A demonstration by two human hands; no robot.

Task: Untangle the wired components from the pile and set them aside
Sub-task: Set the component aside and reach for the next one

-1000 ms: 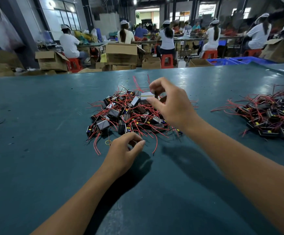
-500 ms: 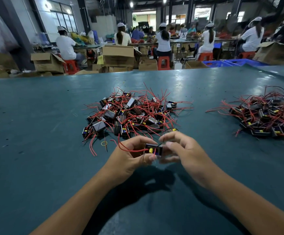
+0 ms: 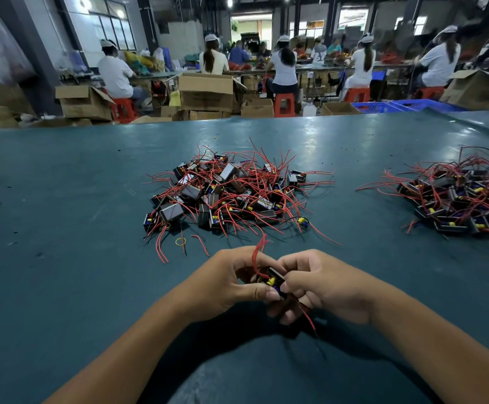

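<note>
Left hand (image 3: pixel 225 282) and right hand (image 3: pixel 319 287) both pinch one small black box-shaped component (image 3: pixel 272 279) (red wires trailing); hard pulling could tear a lead loose.

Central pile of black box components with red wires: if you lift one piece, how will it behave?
Likely drags neighbours: the central pile of black box components has red leads crossing everywhere. The wires look thin and springy, curving freely off the teal table. Boxes probably light, rigid, flat-sided, so unlikely to roll.
</note>
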